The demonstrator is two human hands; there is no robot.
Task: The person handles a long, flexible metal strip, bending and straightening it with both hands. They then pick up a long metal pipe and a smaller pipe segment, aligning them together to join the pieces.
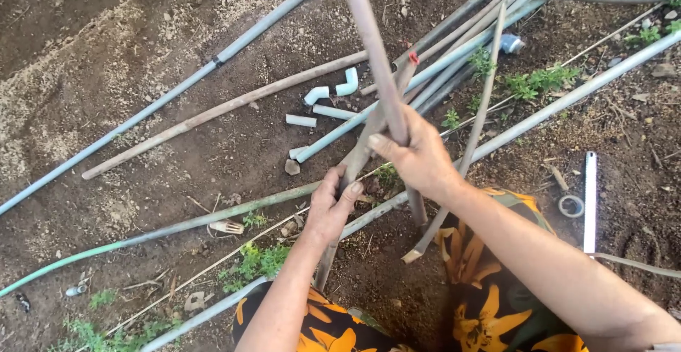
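Here the person is gripping two weathered brown sticks — likely cane or old pipe — that are crossing near the middle of the frame. The right hand [418,157] is wrapping closed around the upright stick [369,40], which is running from the top centre down past the knuckles to a cut end at about centre. The left hand [330,206] is curling shut around the slanted stick [362,150], just below the crossing. By my reading, the two are being held against each other, and any next move is calling for a firm hold at the crossing so neither slips. Both sticks are looking dry, dull and slightly uneven. White pipe elbows [333,89] are lying on the bare soil at upper centre — among long grey pipes [142,114]
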